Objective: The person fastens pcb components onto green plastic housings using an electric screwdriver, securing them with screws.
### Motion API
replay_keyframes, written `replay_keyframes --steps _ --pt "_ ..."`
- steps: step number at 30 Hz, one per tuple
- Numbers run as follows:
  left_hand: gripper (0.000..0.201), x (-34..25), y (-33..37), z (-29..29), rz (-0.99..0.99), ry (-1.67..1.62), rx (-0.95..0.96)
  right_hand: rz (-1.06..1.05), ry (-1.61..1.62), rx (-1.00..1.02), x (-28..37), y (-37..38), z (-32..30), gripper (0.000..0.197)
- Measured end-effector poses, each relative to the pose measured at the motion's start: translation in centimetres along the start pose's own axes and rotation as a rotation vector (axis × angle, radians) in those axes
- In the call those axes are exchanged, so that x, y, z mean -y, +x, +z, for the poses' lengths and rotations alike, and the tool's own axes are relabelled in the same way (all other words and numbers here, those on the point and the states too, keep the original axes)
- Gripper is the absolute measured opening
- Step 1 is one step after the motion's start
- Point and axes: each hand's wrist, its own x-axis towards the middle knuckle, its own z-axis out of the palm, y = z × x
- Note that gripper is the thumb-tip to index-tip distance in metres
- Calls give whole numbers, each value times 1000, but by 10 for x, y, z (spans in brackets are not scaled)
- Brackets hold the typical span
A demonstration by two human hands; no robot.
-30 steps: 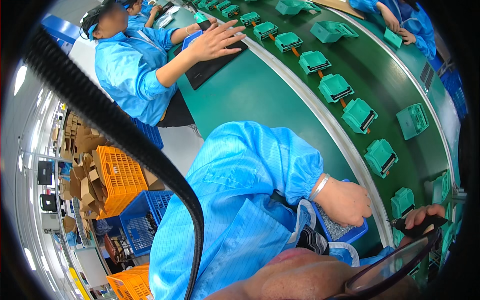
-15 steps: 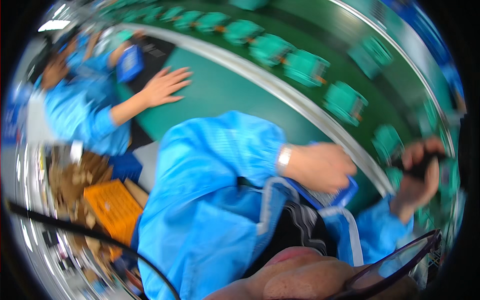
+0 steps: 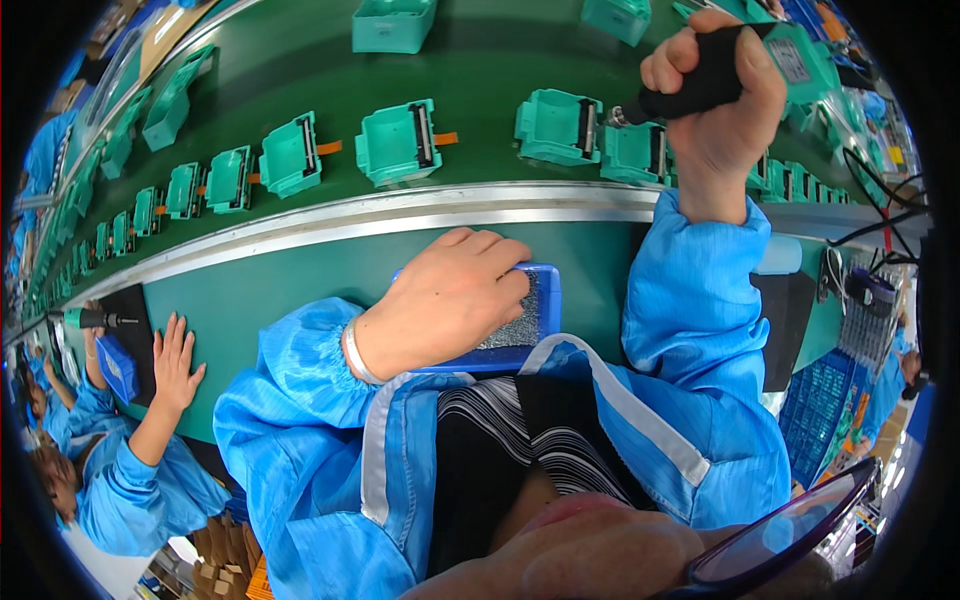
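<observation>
My left hand (image 3: pixel 445 300) rests over a blue tray (image 3: pixel 548 312) of small metal screws (image 3: pixel 518 328). Its fingers are curled together into the tray, and whatever the tips pinch is hidden. Raised over the belt at the right, my right hand (image 3: pixel 725 115) is wrapped round a screwdriver (image 3: pixel 695 75) with a black grip. The driver's metal tip points left, appearing beside the black strip of a green plastic housing (image 3: pixel 557 125); I cannot tell whether they touch. Another green housing (image 3: pixel 632 150) stands just below the tip.
A green belt (image 3: pixel 480 80) carries several more green housings (image 3: pixel 392 140), some with orange ribbon cables. A metal rail (image 3: pixel 300 228) separates it from my green worktop (image 3: pixel 590 260). At left, a co-worker's hand (image 3: pixel 175 365) lies on the worktop. Black cables (image 3: pixel 885 210) hang at right.
The view has swung round, putting the belt straight ahead. My right hand, still holding the screwdriver, has risen to the housings. My left hand stays at the screw tray.
</observation>
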Motion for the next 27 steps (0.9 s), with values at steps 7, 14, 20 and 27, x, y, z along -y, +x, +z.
replay_keyframes --steps 7,14,20,27 --pt "23 -1 7 2 19 -26 2 -28 -32 -57 -21 -3 -14 43" --pt "20 -2 10 3 19 -10 -10 31 34 4 -23 -5 -15 40" --pt "26 -3 14 6 -1 -22 5 21 20 34 -26 -5 -20 39" --pt "25 -6 19 7 -6 -31 13 95 143 111 -36 -4 -36 40"
